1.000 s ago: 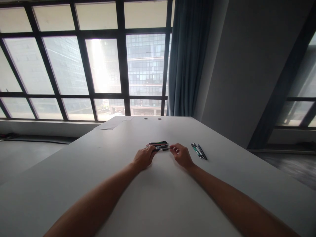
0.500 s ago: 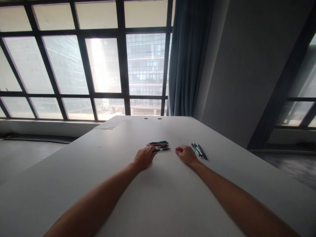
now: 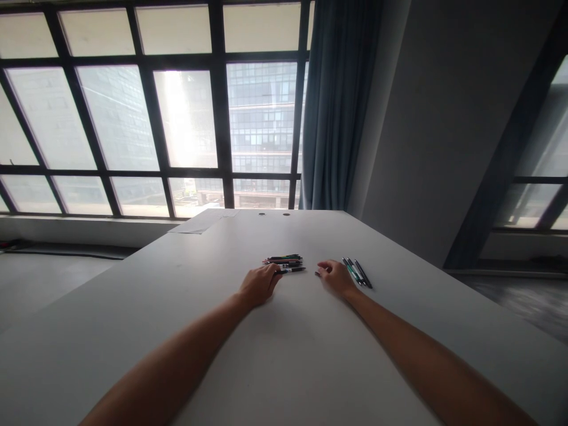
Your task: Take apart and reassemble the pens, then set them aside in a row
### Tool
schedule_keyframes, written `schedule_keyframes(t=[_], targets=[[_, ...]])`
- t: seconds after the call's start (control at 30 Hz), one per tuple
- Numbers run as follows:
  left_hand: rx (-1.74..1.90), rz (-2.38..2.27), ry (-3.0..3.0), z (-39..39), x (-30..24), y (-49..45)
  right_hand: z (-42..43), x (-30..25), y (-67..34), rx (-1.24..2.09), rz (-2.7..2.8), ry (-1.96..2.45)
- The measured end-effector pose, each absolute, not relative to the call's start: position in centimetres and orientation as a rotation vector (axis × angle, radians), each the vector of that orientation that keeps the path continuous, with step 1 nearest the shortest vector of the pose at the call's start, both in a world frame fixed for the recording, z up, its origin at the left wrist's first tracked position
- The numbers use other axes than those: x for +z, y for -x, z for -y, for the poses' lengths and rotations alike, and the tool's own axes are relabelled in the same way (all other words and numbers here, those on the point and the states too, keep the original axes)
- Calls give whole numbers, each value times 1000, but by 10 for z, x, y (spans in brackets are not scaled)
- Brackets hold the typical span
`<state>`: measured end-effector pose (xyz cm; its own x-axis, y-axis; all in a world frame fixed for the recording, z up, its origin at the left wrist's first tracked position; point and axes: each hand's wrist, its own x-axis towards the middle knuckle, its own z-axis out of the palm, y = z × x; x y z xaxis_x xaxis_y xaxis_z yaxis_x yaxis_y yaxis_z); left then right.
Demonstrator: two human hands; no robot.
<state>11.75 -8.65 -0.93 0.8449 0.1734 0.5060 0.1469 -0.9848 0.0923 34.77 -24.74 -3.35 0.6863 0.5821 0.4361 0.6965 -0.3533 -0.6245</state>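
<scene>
My left hand (image 3: 260, 284) is closed on the rear part of a dark pen (image 3: 294, 270), whose tip points right, low over the table. Just beyond it lies a group of several pens (image 3: 284, 259), mostly dark with some red and green, side by side and partly hidden by my fingers. My right hand (image 3: 337, 277) rests on the table with its fingers curled. A small dark piece (image 3: 317, 274) shows at its fingertips, too small to name. Close by on its right, a few pens (image 3: 357, 272), one of them green, lie slanted next to each other.
The white table (image 3: 275, 355) stretches away toward the windows. Paper sheets (image 3: 195, 224) lie at its far left edge, and two round dark holes (image 3: 286, 214) sit near the far end. A blue curtain (image 3: 331, 118) hangs behind, beside a grey pillar (image 3: 435, 130).
My right hand's fingers have shifted slightly, and a small dark piece now shows at their tips. My left hand stays on the pen, almost unmoved.
</scene>
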Motion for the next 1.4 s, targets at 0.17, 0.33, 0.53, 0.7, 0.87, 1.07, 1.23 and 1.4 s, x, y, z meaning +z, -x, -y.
schedule_keyframes(t=[0.17, 0.33, 0.53, 0.7, 0.87, 1.07, 1.23, 1.4], targets=[[825, -229, -2960, 86, -10, -118, 244, -34, -350, -292, 957, 1988], [827, -203, -2956, 87, -8, -118, 250, -24, -332, -417, 1137, 1928], [816, -140, -2994, 88, -7, -117, 247, -13, -282, -442, 1624, 1706], [797, -79, -3014, 89, -7, -118, 243, -13, -264, -391, 1674, 1626], [790, -47, -3012, 89, -7, -118, 244, -15, -266, -385, 1615, 1641], [781, -65, -3004, 89, -6, -118, 246, -13, -266, -372, 1550, 1629], [760, -138, -3012, 90, -5, -117, 247, -12, -269, -400, 1489, 1600], [745, -157, -3000, 90, -6, -117, 247, -11, -275, -410, 1443, 1590]])
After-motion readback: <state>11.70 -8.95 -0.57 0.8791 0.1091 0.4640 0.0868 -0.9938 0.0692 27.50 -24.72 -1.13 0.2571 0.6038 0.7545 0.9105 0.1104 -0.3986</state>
